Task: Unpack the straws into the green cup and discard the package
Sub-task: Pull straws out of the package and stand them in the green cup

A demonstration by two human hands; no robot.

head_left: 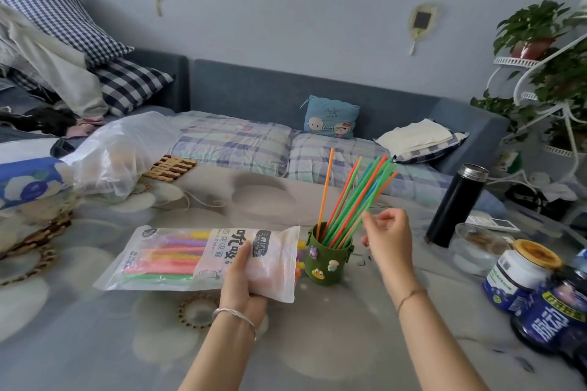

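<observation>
Several straws [362, 194] are stood in the green cup [327, 263], midway between the table's [317, 343] edges. The straw package [178, 257] is gripped by the left hand [244, 279]. The right hand [386, 238] is held beside the straws, fingers loosely curled on nothing.

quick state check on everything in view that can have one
green cup: upright, holding thin straws
thin straws: standing in the cup, leaning right
straw package: lying sideways, open at the cup end, thick straws inside
left grip: holds the package
right grip: fingers loosely curled beside the thin straws, contact unclear
black flask: upright
yellow-lidded jar: lid on
</observation>
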